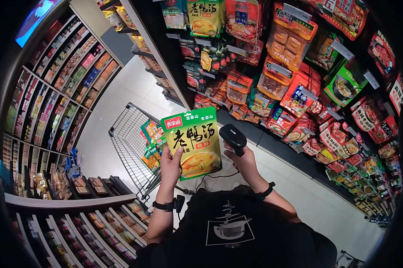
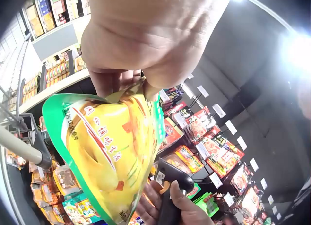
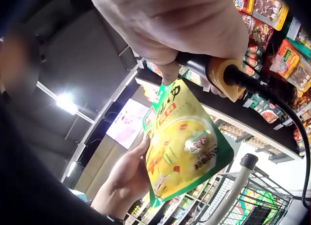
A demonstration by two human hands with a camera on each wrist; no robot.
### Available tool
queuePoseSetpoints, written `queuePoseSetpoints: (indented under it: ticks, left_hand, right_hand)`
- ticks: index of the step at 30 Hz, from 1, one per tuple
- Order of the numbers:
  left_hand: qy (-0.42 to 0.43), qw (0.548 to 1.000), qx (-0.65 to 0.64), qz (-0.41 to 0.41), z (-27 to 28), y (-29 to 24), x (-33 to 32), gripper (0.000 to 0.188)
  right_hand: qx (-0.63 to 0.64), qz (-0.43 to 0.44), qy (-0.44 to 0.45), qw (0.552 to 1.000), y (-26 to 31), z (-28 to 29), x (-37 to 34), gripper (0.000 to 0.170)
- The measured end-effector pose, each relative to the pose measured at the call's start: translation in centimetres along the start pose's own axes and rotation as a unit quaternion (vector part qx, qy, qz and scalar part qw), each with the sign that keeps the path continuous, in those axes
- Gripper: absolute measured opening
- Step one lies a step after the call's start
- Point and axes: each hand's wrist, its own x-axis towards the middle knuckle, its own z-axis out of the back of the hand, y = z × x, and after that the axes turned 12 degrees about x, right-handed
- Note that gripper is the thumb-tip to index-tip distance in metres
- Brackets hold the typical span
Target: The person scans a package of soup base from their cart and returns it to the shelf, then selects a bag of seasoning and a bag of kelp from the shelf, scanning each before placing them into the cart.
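Observation:
A yellow and green soup packet (image 1: 195, 145) is upright in front of the body, its printed front facing the head camera. The left hand (image 1: 169, 166) pinches its lower left edge, thumb on the front. The right hand (image 1: 247, 164) grips the handle of a black handheld scanner (image 1: 233, 136), just right of the packet. In the left wrist view the left hand (image 2: 146, 45) holds one edge of the packet (image 2: 107, 147), with the scanner (image 2: 172, 186) beyond it. A cable runs from the scanner's yellow-ended handle (image 3: 224, 74) in the right wrist view.
A wire shopping cart (image 1: 129, 134) with several packets (image 1: 151, 138) in it stands at left, beyond the left hand. Racks of hanging packets (image 1: 290, 94) line the right side. Curved shelves (image 1: 63, 85) fill the left, and a lower shelf edge (image 1: 72, 202) is near the left arm.

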Motion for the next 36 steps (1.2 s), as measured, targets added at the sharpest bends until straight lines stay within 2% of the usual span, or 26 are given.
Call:
queuePoseSetpoints:
  ticks: [3,5,8,11,12,15,17,18,20,23,25,27,28,29,31,36]
  left_hand:
    - [0.005,0.999,-0.023,0.026,-1.1,0.7,-0.7,0.021]
    - [-0.018,0.999,-0.002,0.044,-2.1,0.2,-1.6,0.023]
    - [-0.027,0.998,-0.031,0.053,-3.2,1.1,-2.4,0.030]
    - [-0.020,0.997,-0.039,0.066,-3.2,1.0,-3.0,0.035]
    - [0.005,0.996,-0.057,0.073,-2.7,1.5,-3.1,0.035]
    - [0.062,0.984,-0.132,0.102,-0.6,3.3,-3.0,0.034]
    - [0.070,0.964,-0.223,0.128,0.3,4.4,-2.5,0.033]
    - [0.063,0.963,-0.232,0.125,0.2,3.8,-1.9,0.033]
    - [0.063,0.963,-0.241,0.102,2.0,6.2,-0.5,0.034]
    - [0.038,0.957,-0.270,0.095,2.7,5.9,1.4,0.035]
    - [0.023,0.948,-0.299,0.101,3.5,5.6,2.5,0.035]
    - [-0.017,0.970,-0.222,0.101,4.7,5.2,3.6,0.031]
    - [-0.034,0.976,-0.189,0.104,5.5,5.0,4.0,0.029]
    - [-0.024,0.959,-0.253,0.127,6.5,6.3,5.0,0.032]
    - [0.005,0.948,-0.295,0.122,8.3,4.7,6.1,0.039]
    - [0.022,0.946,-0.311,0.092,12.0,5.3,8.2,0.038]
  right_hand:
    - [0.037,-0.125,0.056,0.990,0.6,2.4,-0.2,0.044]
    - [0.009,-0.169,0.071,0.983,0.4,3.7,-0.4,0.035]
    - [-0.018,-0.214,0.121,0.969,2.6,4.2,-0.5,0.032]
    - [0.039,-0.144,0.107,0.983,1.3,3.6,0.2,0.051]
    - [0.040,-0.114,0.125,0.985,-1.0,4.1,1.1,0.053]
    - [0.037,-0.187,0.110,0.976,2.2,2.4,2.2,0.049]
    - [0.066,-0.161,0.106,0.979,1.7,1.2,2.8,0.043]
    - [0.079,-0.151,0.110,0.979,2.1,0.3,3.0,0.041]
    - [0.077,-0.126,0.113,0.983,2.2,-1.4,3.6,0.037]
    - [0.010,-0.138,0.125,0.982,-0.9,-2.4,5.1,0.040]
    - [-0.042,-0.116,0.111,0.986,0.1,-4.4,6.3,0.039]
    - [-0.087,-0.103,0.089,0.987,-0.4,-6.9,7.1,0.038]
    - [-0.077,-0.126,0.076,0.986,-0.5,-8.0,7.6,0.039]
    - [-0.068,-0.149,0.064,0.984,-0.5,-9.1,8.5,0.040]
    - [0.023,-0.172,0.067,0.983,1.4,-12.2,9.0,0.049]
    - [0.007,-0.171,0.082,0.982,1.2,-16.0,9.8,0.051]
